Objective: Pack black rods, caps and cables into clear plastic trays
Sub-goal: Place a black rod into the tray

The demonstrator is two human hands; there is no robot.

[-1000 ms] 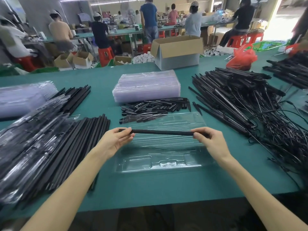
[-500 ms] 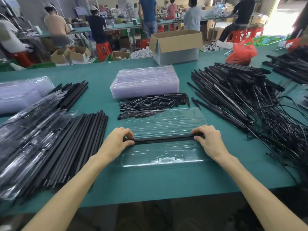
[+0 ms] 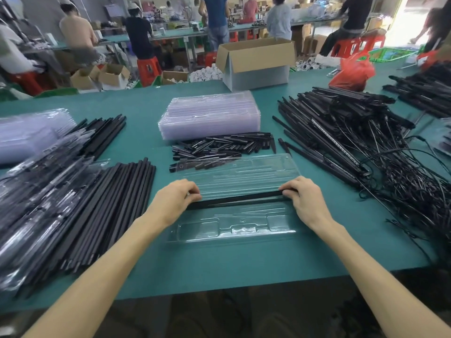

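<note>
Now I pinch the rod [image 3: 238,200] at both ends, left hand [image 3: 176,200] and right hand [image 3: 305,200] seating it level in the tray [image 3: 231,230] groove

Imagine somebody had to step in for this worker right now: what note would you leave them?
Left hand and right hand each press one end of a black rod into the middle channel of the open clear tray at the table's front.
Done: one rod seated or nearly so; the tray's other pockets look empty.
Left: caps from the small pile behind the tray, and a cable from the tangle on the right.
More rods lie left; spare trays are stacked beyond the caps.
</note>
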